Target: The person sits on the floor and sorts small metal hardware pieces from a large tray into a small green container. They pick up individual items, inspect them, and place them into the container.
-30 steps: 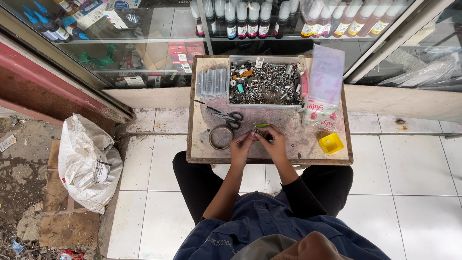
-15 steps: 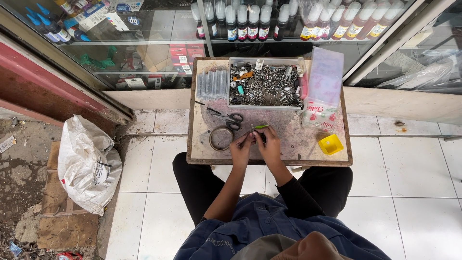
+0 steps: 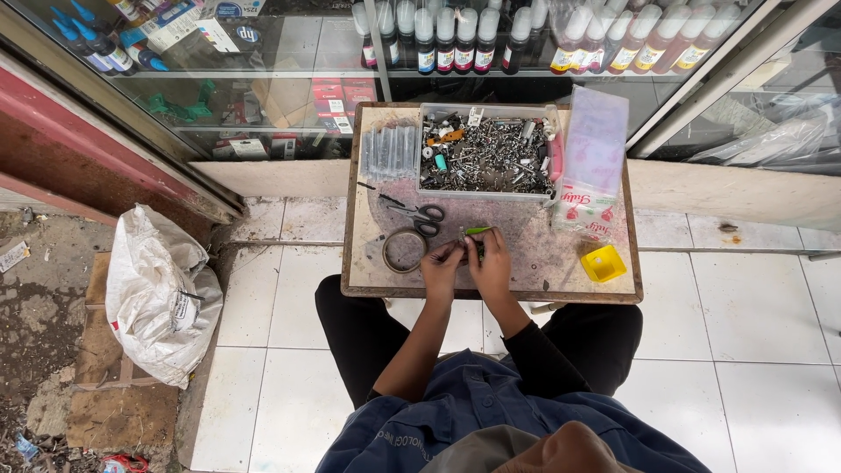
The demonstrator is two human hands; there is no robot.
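My left hand (image 3: 441, 264) and my right hand (image 3: 491, 261) are pressed together over the near middle of a small worn wooden table (image 3: 526, 267). Between the fingers I pinch a small object; a green tip (image 3: 478, 230) pokes out just beyond them, and the rest is hidden by my fingers. A roll of tape (image 3: 404, 250) lies just left of my left hand, and a pair of scissors (image 3: 418, 214) lies beyond it.
A clear tray (image 3: 487, 156) full of small metal parts sits at the table's far side, plastic packets (image 3: 594, 158) at its right, a yellow cup (image 3: 603, 264) near the right edge. Behind is a glass cabinet with bottles (image 3: 491, 35). A white sack (image 3: 159, 293) lies left on the floor.
My hands have stayed close together at the same spot, with only slight shifts of the fingers around the small object.
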